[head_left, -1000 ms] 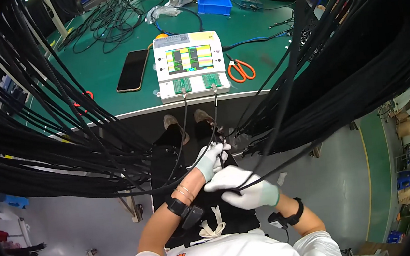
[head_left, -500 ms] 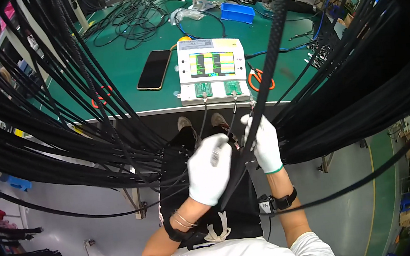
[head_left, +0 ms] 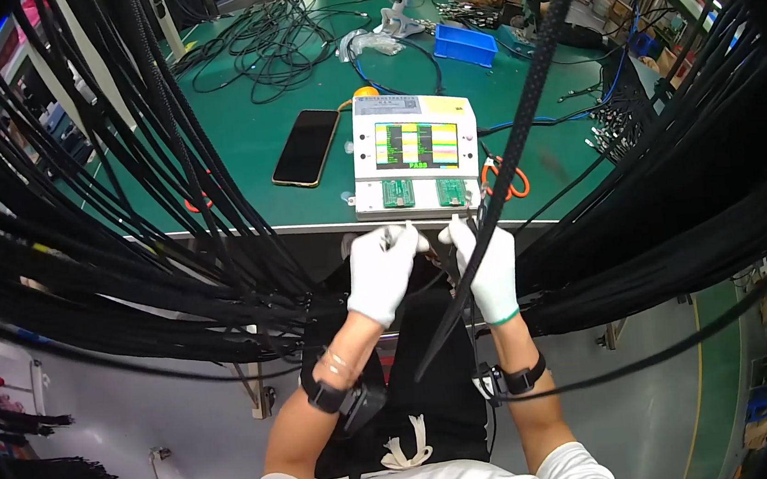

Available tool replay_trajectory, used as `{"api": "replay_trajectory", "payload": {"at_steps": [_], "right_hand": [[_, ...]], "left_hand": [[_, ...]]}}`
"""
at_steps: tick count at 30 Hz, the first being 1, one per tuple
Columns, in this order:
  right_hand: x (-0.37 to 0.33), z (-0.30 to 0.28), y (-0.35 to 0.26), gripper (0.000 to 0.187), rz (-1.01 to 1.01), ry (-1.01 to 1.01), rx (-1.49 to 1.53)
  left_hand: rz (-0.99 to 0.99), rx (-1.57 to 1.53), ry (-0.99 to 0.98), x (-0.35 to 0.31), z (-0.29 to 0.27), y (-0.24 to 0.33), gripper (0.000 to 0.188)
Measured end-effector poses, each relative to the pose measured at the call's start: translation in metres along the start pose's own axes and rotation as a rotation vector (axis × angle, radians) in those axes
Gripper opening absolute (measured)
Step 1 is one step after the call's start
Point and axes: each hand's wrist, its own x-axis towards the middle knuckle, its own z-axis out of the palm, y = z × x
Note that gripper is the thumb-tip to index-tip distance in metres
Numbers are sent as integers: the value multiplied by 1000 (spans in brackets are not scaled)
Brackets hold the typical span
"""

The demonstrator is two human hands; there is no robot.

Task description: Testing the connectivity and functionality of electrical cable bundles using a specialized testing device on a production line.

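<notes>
Now, left hand (head_left: 381,275): here at the tester's (head_left: 414,158) 7 o'clock, thumb and fingertips bunched; can't tell what, if anything, they grip.
Right hand (head_left: 495,270): over at the tester's 5 o'clock, fingertips curled inward; can't tell their grip either.
Cable (head_left: 519,140): black, long axis slanting 1 to 7 o'clock, passing in front of the right hand.
Tester: white, at 12 on the table (head_left: 244,133), green boards (head_left: 398,194) facing 6.
Writing: screen (head_left: 418,144) lit, coloured rows above green lettering; label (head_left: 384,104) at its 12, print too small.
</notes>
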Motion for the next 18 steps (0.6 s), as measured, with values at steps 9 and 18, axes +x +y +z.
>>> {"api": "replay_trajectory", "payload": {"at_steps": [9, 18], "right_hand": [[-45, 11, -1, 48, -67, -164, 22], [-25, 6, 1, 29, 5, -11, -16]], "left_hand": [[47, 233, -90, -19, 12, -9, 26], [87, -11, 64, -2, -1, -6, 21]]}}
